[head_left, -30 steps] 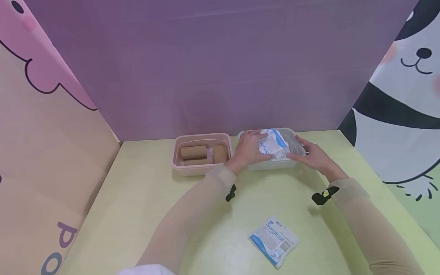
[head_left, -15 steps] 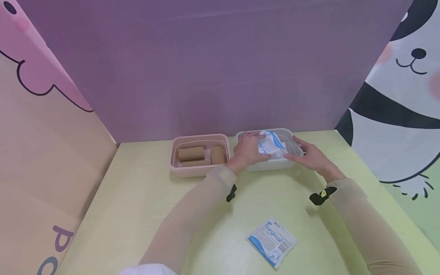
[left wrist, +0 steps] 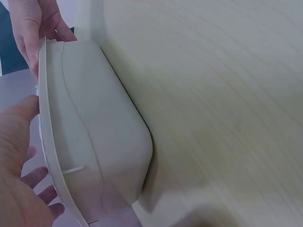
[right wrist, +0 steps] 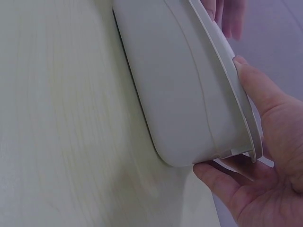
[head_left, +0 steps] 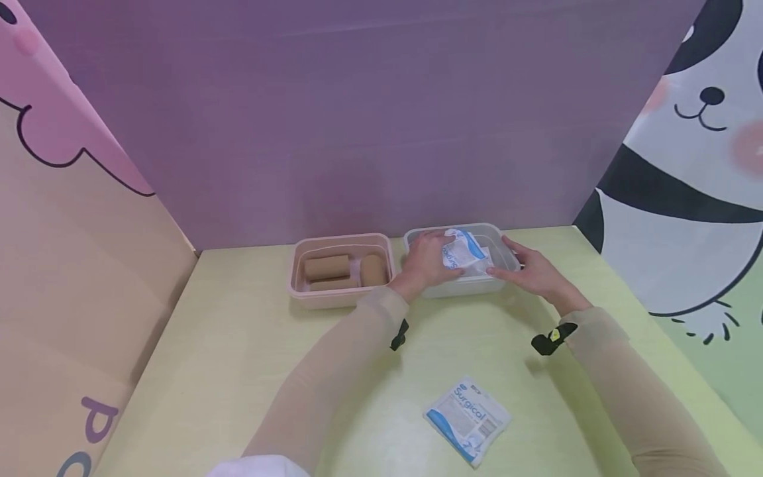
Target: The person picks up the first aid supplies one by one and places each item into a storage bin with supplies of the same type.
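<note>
A white packet with a blue stripe [head_left: 461, 250], marked "Surgical", sits inside the translucent white plastic box [head_left: 467, 287] at the back. My left hand [head_left: 426, 262] reaches over the box's left part and holds the packet's left side, thumb toward the front rim. In the left wrist view its fingers [left wrist: 35, 177] bend down past the rim. My right hand [head_left: 539, 273] grips the box's right end. The right wrist view shows its thumb [right wrist: 258, 85] on the rim and fingers under the end corner. The left hand partly hides the packet.
To the left stands a pink plastic box [head_left: 298, 291] with several tan rolls [head_left: 326, 267] that look like bandages. A second "Surgical" packet [head_left: 467, 421] lies flat at the front of the pale table [head_left: 238, 371]. A purple panel [head_left: 381, 119] rises behind the boxes.
The packet in the white box has sunk a little lower, the left hand staying on it. The right hand keeps its grip on the box end. The whole view has shifted slightly.
</note>
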A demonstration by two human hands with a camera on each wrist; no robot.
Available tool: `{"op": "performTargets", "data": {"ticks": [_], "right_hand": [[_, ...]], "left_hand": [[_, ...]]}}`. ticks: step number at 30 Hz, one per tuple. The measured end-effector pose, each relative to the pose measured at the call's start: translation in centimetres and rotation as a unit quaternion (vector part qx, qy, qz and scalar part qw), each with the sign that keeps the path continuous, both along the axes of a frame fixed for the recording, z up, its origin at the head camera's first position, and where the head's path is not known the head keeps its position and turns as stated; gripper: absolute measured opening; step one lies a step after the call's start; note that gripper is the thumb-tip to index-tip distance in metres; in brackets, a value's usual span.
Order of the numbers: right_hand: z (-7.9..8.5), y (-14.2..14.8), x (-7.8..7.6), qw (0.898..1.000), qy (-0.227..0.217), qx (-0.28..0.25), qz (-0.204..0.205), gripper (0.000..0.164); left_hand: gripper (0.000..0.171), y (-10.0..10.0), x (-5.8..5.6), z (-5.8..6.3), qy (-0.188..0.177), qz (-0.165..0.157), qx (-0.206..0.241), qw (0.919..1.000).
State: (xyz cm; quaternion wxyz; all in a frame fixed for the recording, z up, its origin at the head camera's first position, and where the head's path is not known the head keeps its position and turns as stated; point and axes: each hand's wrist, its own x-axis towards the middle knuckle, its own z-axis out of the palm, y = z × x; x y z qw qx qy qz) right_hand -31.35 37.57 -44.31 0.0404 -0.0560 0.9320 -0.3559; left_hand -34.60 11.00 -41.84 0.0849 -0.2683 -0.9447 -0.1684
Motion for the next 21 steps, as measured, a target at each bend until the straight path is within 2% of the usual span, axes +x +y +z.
{"op": "performTargets", "data": {"ticks": [4, 11, 18, 21], "right_hand": [[-0.2, -0.4, 0.0, 1.0, -0.003, -0.004, 0.005, 0.103], [-0.1, -0.7, 0.4, 1.0, -0.02, -0.002, 0.007, 0.105], [0.4, -0.1, 0.1, 1.0, -0.02, 0.004, 0.008, 0.107], [0.4, -0.1, -0.1, 1.0, -0.024, 0.007, 0.004, 0.107]], "left_hand": [[0.075, -0.2, 0.0, -0.2, -0.002, 0.0, 0.002, 1.0], [0.078, -0.2, 0.5, -0.4, 0.011, 0.018, -0.009, 0.9997], [0.078, 0.0, 1.1, 1.3, 0.058, -0.008, 0.005, 0.9983], [0.078, -0.2, 1.5, 2.0, 0.06, -0.013, 0.021, 0.9979]]}}
